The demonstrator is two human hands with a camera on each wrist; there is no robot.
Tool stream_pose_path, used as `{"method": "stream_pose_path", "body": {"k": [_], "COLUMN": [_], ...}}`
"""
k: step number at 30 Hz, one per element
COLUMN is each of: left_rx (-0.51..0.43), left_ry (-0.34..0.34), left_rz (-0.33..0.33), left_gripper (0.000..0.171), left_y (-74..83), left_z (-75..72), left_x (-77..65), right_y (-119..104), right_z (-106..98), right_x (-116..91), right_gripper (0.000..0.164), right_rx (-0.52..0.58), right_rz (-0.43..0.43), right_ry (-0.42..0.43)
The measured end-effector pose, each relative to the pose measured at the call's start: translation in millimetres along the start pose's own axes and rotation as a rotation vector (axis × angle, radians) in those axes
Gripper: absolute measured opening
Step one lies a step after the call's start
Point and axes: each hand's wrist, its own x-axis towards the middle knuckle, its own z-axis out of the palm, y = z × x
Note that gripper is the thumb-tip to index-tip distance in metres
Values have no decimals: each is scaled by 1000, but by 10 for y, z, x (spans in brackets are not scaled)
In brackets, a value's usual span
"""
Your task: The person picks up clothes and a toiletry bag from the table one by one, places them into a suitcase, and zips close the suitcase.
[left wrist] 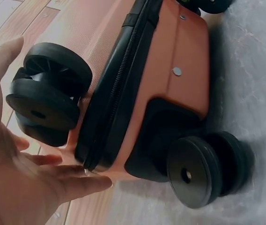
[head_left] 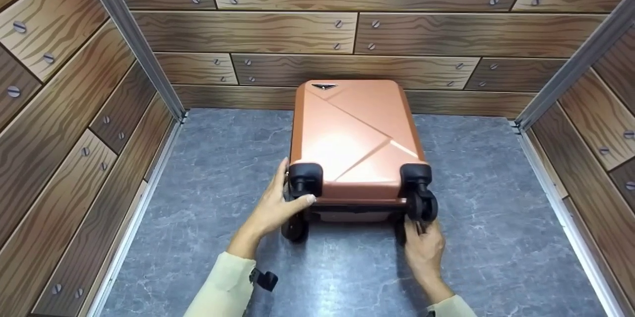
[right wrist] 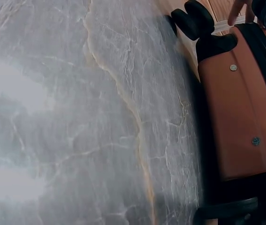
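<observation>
A rose-gold hard-shell suitcase (head_left: 354, 128) lies flat, its wheeled end toward me. Beside the near left corner, my left hand (head_left: 275, 210) has its fingers stretched along the side and its thumb by the upper left wheel. In the left wrist view those fingers (left wrist: 79, 185) reach past the black double wheel (left wrist: 46, 93) and the zipper (left wrist: 119, 70). At the near right corner my right hand (head_left: 425, 250) grips the lower wheel area with bent fingers, partly hidden behind the upper right wheel (head_left: 421, 203). The right wrist view shows the suitcase's wheeled end (right wrist: 238, 108).
Grey marble-patterned floor (head_left: 213, 168) surrounds the suitcase. A wood-plank-patterned wall (head_left: 278, 31) stands close behind its far end. Similar side walls (head_left: 54, 168) rise left and right, with metal strips (head_left: 139, 213) along their bases.
</observation>
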Motion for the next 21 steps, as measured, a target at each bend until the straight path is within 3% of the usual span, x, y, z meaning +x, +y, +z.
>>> {"method": "stream_pose_path", "body": {"k": [7,14,21], "left_rx": [39,79,84], "left_ry": [-31,-35,-36], "left_rz": [39,52,77], "left_gripper": [134,129,128], "left_y": [81,83,95], "left_z": [46,47,50], "left_x": [87,96,95], "right_y": [-9,32,55], "right_z": [-19,-43,19], "right_x": [-9,1,-41], "right_gripper": [25,22,16], "right_rx": [-19,-19,-5], "right_rz": [10,-18,-119], "right_ry": [-28,-49,-21]}}
